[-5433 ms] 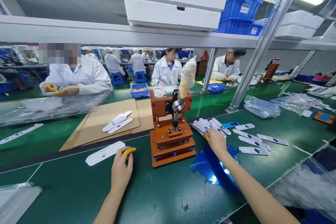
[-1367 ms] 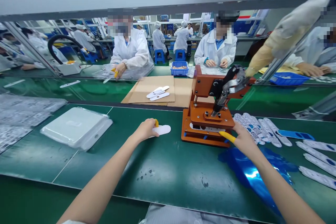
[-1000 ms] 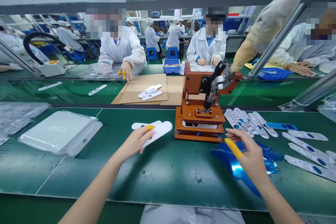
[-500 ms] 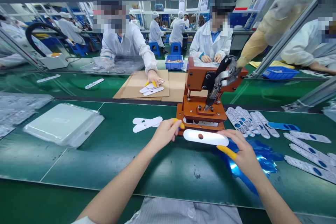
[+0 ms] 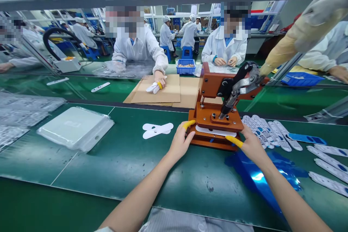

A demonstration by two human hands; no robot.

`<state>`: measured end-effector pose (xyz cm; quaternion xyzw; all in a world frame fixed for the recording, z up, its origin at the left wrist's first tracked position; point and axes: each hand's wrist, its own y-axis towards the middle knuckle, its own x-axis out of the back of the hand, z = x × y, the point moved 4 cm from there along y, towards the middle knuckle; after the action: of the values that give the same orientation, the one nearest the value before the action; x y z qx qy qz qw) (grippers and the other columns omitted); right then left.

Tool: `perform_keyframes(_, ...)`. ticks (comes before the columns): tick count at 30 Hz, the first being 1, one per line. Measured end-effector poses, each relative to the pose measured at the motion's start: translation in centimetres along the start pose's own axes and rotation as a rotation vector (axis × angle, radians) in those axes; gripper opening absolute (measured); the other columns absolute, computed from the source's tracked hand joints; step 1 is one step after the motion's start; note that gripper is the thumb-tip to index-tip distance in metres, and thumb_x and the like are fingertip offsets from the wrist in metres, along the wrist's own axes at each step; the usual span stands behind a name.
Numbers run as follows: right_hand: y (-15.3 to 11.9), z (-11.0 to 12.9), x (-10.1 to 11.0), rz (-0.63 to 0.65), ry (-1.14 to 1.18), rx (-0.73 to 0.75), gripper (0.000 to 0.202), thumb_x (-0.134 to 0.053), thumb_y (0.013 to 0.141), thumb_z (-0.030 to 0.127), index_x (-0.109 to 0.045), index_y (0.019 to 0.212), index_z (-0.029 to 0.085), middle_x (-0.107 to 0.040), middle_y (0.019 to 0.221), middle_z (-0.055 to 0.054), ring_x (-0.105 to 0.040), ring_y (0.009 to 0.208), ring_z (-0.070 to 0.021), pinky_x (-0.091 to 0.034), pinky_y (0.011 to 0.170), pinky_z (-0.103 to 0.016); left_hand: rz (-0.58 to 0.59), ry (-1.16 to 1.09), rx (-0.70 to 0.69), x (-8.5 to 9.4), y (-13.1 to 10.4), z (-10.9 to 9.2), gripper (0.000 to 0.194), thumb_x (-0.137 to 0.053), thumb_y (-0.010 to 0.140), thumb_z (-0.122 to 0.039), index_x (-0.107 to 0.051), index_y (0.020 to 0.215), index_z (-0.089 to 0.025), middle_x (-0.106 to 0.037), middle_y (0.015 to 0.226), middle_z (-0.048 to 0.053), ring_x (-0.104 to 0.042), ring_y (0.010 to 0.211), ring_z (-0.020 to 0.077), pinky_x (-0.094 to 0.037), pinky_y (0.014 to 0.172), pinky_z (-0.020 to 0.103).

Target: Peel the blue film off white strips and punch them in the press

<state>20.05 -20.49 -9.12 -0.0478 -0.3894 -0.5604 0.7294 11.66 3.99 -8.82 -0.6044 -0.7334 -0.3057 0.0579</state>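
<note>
An orange hand press [image 5: 217,116] stands on the green table, its lever wrapped in pale cloth [image 5: 301,40] and raised to the right. A white oblong part [image 5: 214,131] lies in the press slot between its plates. My left hand [image 5: 181,141], with a yellow finger cot, rests at the left end of that part against the press base. My right hand [image 5: 251,145], also with a yellow cot, touches the part's right end. Whether either hand still grips the part is unclear. Two white oblong parts [image 5: 157,129] lie crossed to the left of the press.
Several printed strips [image 5: 269,130] fan out right of the press, more at the far right [image 5: 326,168]. Blue film [image 5: 269,177] lies under my right forearm. A bagged white tray [image 5: 76,132] sits left. Beyond the cardboard [image 5: 163,92], a co-worker's hand [image 5: 160,79] picks up parts.
Both hands carried the white part forward from in front of the press into its slot. The co-worker across has lifted the white parts on the cardboard.
</note>
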Motion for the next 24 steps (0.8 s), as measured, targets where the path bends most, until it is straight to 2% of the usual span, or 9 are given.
perform_keyframes(3,0.5,0.1,-0.1,0.026,0.014,-0.003,0.047,-0.059,0.078,0.054,-0.060,0.113,0.022,-0.057,0.114,-0.009,-0.051,0.113,-0.0282,-0.041,0.097,-0.041,0.005,0.023,-0.021,0.1,0.1,-0.3,0.034,-0.044,0.093,-0.028,-0.048,0.126,-0.024,-0.053,0.123,0.009,-0.053,0.108,0.0223,-0.050,0.082,0.035)
perform_keyframes(7,0.5,0.1,0.0,0.034,0.017,-0.037,0.048,-0.060,0.078,0.054,-0.059,0.113,0.021,-0.057,0.117,-0.011,-0.051,0.115,-0.0291,-0.043,0.096,-0.043,0.018,0.167,-0.126,0.3,0.2,-0.8,0.028,-0.041,0.094,-0.027,-0.056,0.118,-0.022,-0.055,0.123,0.010,-0.050,0.116,0.0240,-0.043,0.098,0.042)
perform_keyframes(13,-2.4,-0.5,-0.1,-0.169,-0.142,0.171,0.024,-0.053,0.086,0.041,-0.067,0.095,0.024,-0.057,0.121,-0.010,-0.046,0.123,-0.0309,-0.035,0.103,-0.051,0.055,0.268,-0.204,0.2,0.1,-0.7,0.031,-0.037,0.096,-0.026,-0.054,0.121,-0.023,-0.054,0.127,0.010,-0.049,0.118,0.0248,-0.043,0.098,0.045)
perform_keyframes(15,-2.8,-1.0,-0.1,-0.161,-0.154,0.184,0.023,-0.053,0.086,0.040,-0.068,0.096,0.025,-0.055,0.125,-0.010,-0.043,0.127,-0.0316,-0.034,0.104,-0.053,0.028,0.236,-0.198,0.3,-0.1,-0.4,0.030,-0.037,0.096,-0.026,-0.055,0.120,-0.023,-0.052,0.128,0.010,-0.048,0.119,0.0245,-0.043,0.099,0.044)
perform_keyframes(17,-2.1,-0.8,0.7,-0.156,-0.084,0.131,0.025,-0.052,0.086,0.041,-0.068,0.094,0.024,-0.057,0.123,-0.010,-0.048,0.121,-0.0309,-0.038,0.101,-0.052,-0.041,0.193,-0.176,0.9,-0.2,0.0,0.030,-0.039,0.095,-0.027,-0.052,0.122,-0.024,-0.050,0.129,0.010,-0.049,0.118,0.0234,-0.044,0.097,0.041)
perform_keyframes(19,-0.1,1.3,3.0,-0.251,-0.004,0.076,0.025,-0.050,0.088,0.040,-0.067,0.097,0.024,-0.061,0.114,-0.010,-0.056,0.110,-0.0278,-0.043,0.096,-0.048,-0.160,0.162,-0.138,1.9,-0.4,0.6,0.030,-0.041,0.094,-0.027,-0.050,0.122,-0.023,-0.050,0.124,0.010,-0.054,0.108,0.0211,-0.048,0.088,0.036)
perform_keyframes(21,2.4,5.8,6.4,-0.437,0.086,0.118,0.024,-0.052,0.090,0.034,-0.065,0.107,0.025,-0.062,0.107,-0.007,-0.060,0.100,-0.0229,-0.047,0.090,-0.042,-0.293,0.153,-0.090,3.2,-0.6,1.2,0.026,-0.042,0.094,-0.028,-0.053,0.117,-0.022,-0.053,0.114,0.009,-0.057,0.092,0.0177,-0.049,0.076,0.031)
perform_keyframes(23,4.9,12.2,9.7,-0.599,0.309,0.366,0.026,-0.057,0.087,0.029,-0.062,0.113,0.027,-0.061,0.106,-0.005,-0.062,0.089,-0.0175,-0.051,0.080,-0.034,-0.384,0.159,-0.041,4.2,-0.6,1.7,0.022,-0.042,0.093,-0.029,-0.057,0.107,-0.020,-0.053,0.104,0.008,-0.056,0.083,0.0158,-0.048,0.071,0.029)
perform_keyframes(24,6.1,15.3,10.7,-0.559,0.401,0.475,0.033,-0.057,0.087,0.026,-0.058,0.119,0.030,-0.059,0.113,-0.002,-0.060,0.096,-0.0174,-0.050,0.080,-0.032,-0.410,0.160,-0.014,4.6,-0.6,1.9,0.022,-0.042,0.093,-0.029,-0.059,0.104,-0.019,-0.053,0.102,0.007,-0.055,0.081,0.0155,-0.047,0.070,0.029)
